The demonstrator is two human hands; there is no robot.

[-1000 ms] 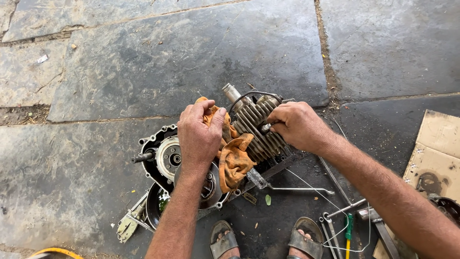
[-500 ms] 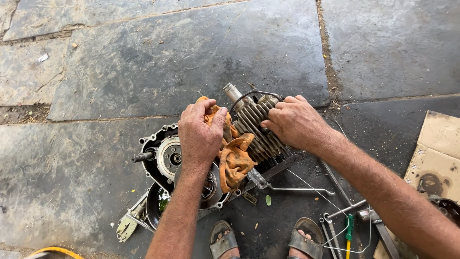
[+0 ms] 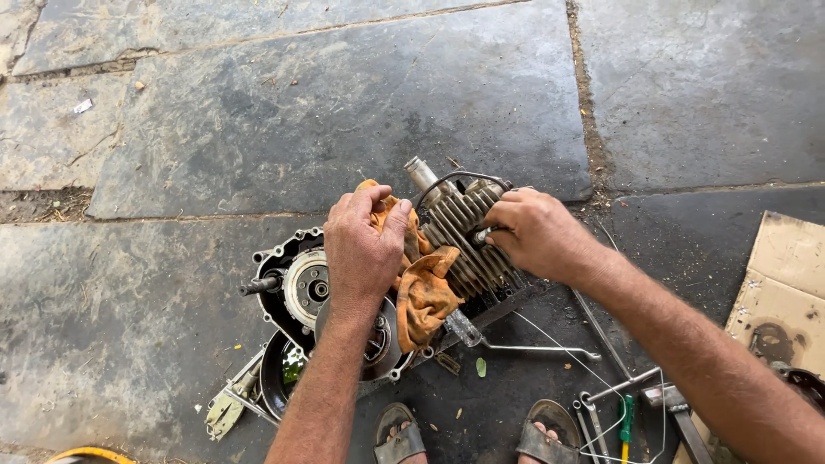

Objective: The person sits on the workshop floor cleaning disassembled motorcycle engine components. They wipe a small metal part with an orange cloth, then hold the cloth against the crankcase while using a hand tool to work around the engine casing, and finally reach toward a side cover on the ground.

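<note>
Greasy grey motorcycle engine block with a finned cylinder (image 3: 460,241) sits on the dark stone slab floor (image 3: 258,129), right under both hands. The left hand (image 3: 363,249) presses down on a crumpled orange cloth rag (image 3: 423,292) draped over the crankcase, fingers curled into it. The right hand (image 3: 534,234) is closed around something small and metal at the fins, maybe a bolt or tool tip, hard to tell. Below the right wrist lie loose metal spanners and a green-handled screwdriver (image 3: 626,421); a stained cardboard sheet (image 3: 786,283) lies right of that forearm.
</note>
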